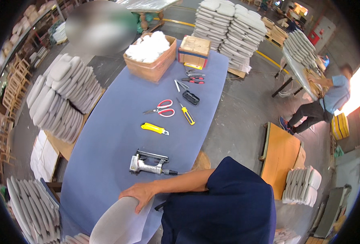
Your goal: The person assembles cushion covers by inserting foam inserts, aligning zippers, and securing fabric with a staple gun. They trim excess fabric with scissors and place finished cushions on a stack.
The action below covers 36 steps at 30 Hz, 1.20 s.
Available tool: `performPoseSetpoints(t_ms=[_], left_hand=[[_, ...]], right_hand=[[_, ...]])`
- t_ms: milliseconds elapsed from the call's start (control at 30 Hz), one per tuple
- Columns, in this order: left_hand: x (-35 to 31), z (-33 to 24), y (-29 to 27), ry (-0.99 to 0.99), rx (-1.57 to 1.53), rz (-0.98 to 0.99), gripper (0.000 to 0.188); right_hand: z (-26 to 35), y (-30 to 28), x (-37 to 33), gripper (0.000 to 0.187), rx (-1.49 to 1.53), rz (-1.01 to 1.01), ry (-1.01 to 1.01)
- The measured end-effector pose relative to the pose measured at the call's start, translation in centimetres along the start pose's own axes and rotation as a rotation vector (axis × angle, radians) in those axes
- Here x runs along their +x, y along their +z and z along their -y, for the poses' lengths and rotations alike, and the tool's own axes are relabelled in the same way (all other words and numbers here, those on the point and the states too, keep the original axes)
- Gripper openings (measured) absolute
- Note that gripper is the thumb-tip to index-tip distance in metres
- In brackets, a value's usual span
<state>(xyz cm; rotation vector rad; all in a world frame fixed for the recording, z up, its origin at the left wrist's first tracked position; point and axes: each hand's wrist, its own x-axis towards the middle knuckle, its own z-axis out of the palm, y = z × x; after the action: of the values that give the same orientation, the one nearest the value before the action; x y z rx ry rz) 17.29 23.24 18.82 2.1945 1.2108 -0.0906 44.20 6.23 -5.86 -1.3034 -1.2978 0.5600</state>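
1. Fingers of your right hand [140, 192] curl over the upper edge of a grey pad [113, 221], pinching it, with your thumb against its paler face. How the fingers of your left hand stand, I cannot tell.
2. At your far left, wooden chair frames [10, 116] line the floor. Next come stacked grey cushions [64, 89], with a cushion row [33, 209] nearer you.
3. Your pad stands tilted at the near end of the blue-grey table [107, 138], left of your forearm; whether it rests on the top, I cannot tell.
4. Just beyond your hand lies a silver stapler-like tool [145, 165], its hose [184, 172] leading right.
5. Farther up the table you have a yellow cutter [152, 128], then scissors [157, 109] with red-and-white handles. A carton [153, 72] of white fluffy stuffing [148, 46] stands near the far end.
6. To their right lie a yellow-handled screwdriver [187, 115], a small black case [191, 98] and red-handled pliers [194, 80], with a wooden-topped box [194, 44] behind them.
7. Beyond the table, tall cushion piles [228, 32] stand on the floor. Farther right are an orange-brown board [278, 156] and a co-worker [335, 95] at another table [296, 73].
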Motion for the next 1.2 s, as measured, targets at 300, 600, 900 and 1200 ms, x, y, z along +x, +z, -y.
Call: performPoseSetpoints(t_ms=[300,600,900,1200], left_hand=[[2.4,1.1,6.6,0.171,0.065,-0.136,0.073],[5.4,13.2,22.4,-0.1,-0.255,-0.097,0.06],[4.7,20.8,26.8,-0.309,-0.456,0.053,0.059],[8.9,18.3,32.0,-0.195,-0.247,-0.14,0.05]], right_hand=[[2.2,-0.3,4.3,0.063,-0.105,0.0,0.011],[-2.1,2.8,3.3,0.048,-0.687,0.604,-0.28],[1.7,0.5,-1.9,0.049,-0.504,0.651,-0.167],[1.1,-2.8,8.6,0.046,-0.427,0.433,0.349]])
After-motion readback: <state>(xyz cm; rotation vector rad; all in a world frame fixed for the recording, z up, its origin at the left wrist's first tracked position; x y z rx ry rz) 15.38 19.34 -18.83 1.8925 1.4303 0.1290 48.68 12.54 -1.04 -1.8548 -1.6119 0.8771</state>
